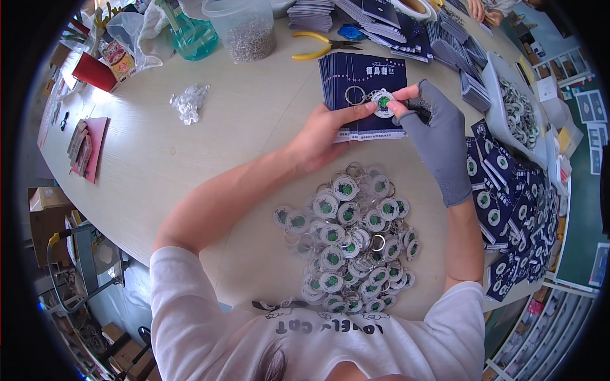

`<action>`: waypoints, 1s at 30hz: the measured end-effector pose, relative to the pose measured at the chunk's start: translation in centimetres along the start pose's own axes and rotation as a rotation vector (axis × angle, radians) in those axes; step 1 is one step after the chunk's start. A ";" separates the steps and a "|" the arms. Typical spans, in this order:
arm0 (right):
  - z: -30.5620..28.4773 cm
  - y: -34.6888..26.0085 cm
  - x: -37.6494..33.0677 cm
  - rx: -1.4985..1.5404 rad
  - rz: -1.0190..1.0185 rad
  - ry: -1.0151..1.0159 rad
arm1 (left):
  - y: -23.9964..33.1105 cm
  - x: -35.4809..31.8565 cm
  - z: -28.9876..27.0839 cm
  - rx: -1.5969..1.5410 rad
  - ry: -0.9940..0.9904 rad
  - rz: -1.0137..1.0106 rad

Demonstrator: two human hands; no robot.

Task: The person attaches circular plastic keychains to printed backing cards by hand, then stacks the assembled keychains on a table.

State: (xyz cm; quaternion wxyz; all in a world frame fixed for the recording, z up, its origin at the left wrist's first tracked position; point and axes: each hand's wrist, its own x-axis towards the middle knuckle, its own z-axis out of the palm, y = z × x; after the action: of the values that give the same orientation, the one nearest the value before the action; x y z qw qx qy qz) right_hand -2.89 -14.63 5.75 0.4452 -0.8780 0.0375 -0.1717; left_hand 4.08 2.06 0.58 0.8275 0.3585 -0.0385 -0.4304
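One round white-and-green keychain point(383, 103) lies on the front of the dark blue cards point(366, 68), over the counter point(143, 149). My bare left hand point(323, 136) is closed on the cards' lower left, thumb pressed to the keychain's rim; my gloved right hand point(437, 126) pinches the other side, thumb and forefinger nearly together. If my left thumb eased, the cards might slide apart; a hard tug could make the keychain slip toward the loose pile point(332, 257) nearer me.
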 end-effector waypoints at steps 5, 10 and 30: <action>0.1 -0.6 -0.2 -0.144 -0.047 0.033 | -0.1 0.0 0.2 0.028 0.012 0.015; 0.0 -1.4 -0.3 -0.480 -0.052 0.037 | 0.1 -0.3 0.1 0.048 -0.002 0.034; -1.4 2.3 0.9 0.368 0.251 -0.162 | -0.1 0.0 -0.6 0.005 -0.043 -0.017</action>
State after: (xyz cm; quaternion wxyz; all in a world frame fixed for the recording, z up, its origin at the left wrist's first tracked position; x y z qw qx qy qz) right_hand -2.35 -17.32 4.89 0.6172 -0.7814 0.0787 -0.0479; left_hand 4.23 2.31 0.06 0.8219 0.3516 -0.0544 -0.4448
